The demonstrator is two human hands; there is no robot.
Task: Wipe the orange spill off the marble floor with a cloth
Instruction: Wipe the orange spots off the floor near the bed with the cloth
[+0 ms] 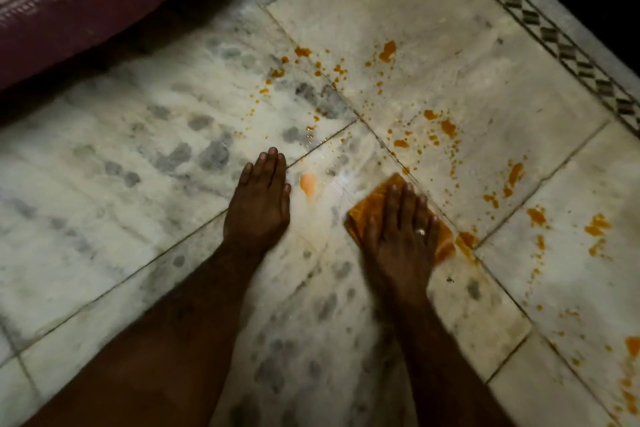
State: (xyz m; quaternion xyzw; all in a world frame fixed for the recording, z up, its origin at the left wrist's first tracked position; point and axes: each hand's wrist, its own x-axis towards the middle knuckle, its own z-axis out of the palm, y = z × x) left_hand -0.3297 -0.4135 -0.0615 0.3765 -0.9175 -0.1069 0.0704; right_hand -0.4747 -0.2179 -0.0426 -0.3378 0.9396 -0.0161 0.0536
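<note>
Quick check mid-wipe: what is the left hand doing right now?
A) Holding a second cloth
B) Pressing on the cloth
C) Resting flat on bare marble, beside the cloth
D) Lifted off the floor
C: the left hand lies palm-down on the marble floor, while only the right hand presses the orange cloth.

Orange spill (449,127) speckles grey-mottled white marble floor (145,135); orange cloth (372,206).
</note>
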